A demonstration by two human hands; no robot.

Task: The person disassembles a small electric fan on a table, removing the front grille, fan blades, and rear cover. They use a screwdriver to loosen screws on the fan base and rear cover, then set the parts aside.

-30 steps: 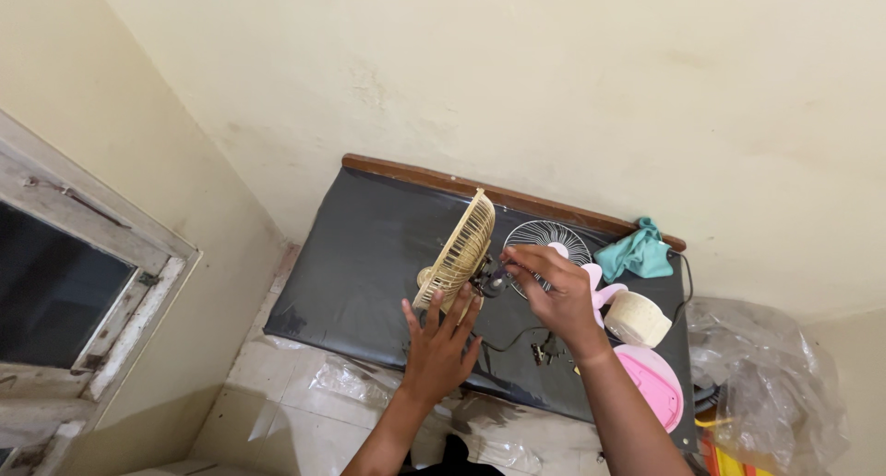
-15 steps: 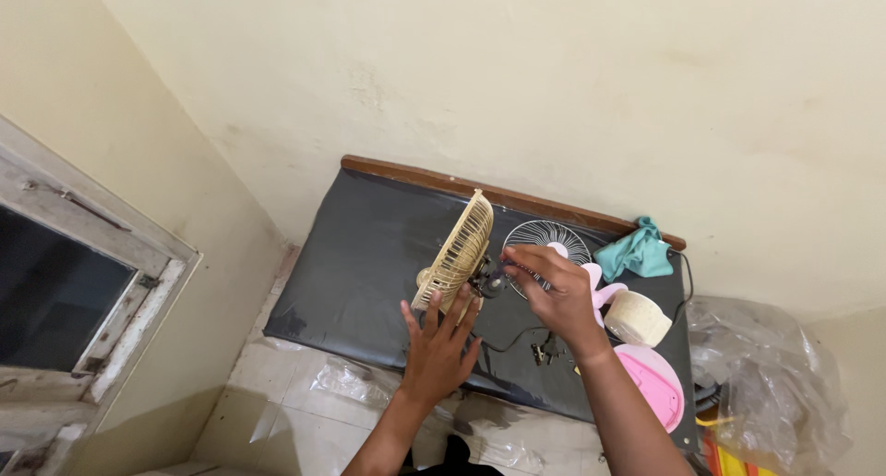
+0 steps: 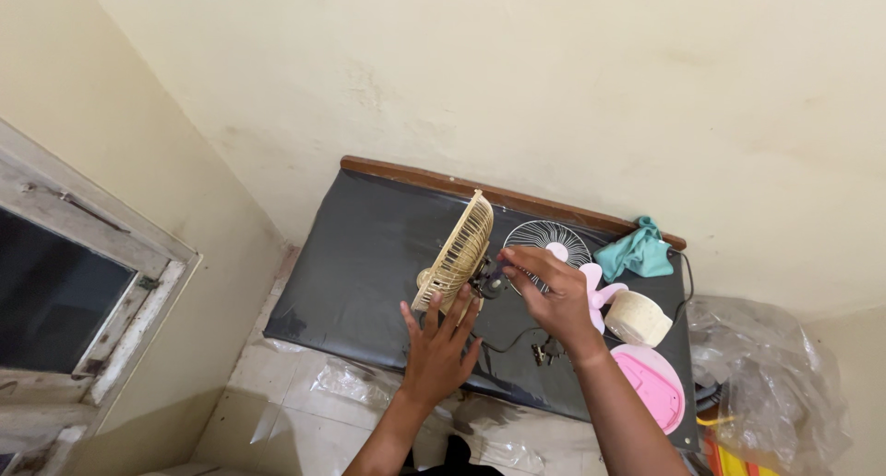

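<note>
A cream plastic fan grille (image 3: 458, 251) stands on edge on a black table (image 3: 369, 245). My left hand (image 3: 439, 347) props its lower rim, fingers spread against it. My right hand (image 3: 550, 296) is at the small dark motor (image 3: 487, 279) behind the grille, with the fingertips pinched together there; what they hold is too small to tell. A black cord (image 3: 506, 339) runs from the motor across the table.
A white wire grille (image 3: 546, 238) lies flat behind my right hand. A teal cloth (image 3: 635, 253), pink fan blades (image 3: 602, 293), a cream housing (image 3: 637, 319) and a pink round cover (image 3: 653, 385) crowd the table's right end. Clear plastic bags (image 3: 775, 384) lie at right.
My right hand has shifted slightly down and left at the motor. The left hand and the grille have stayed put.
</note>
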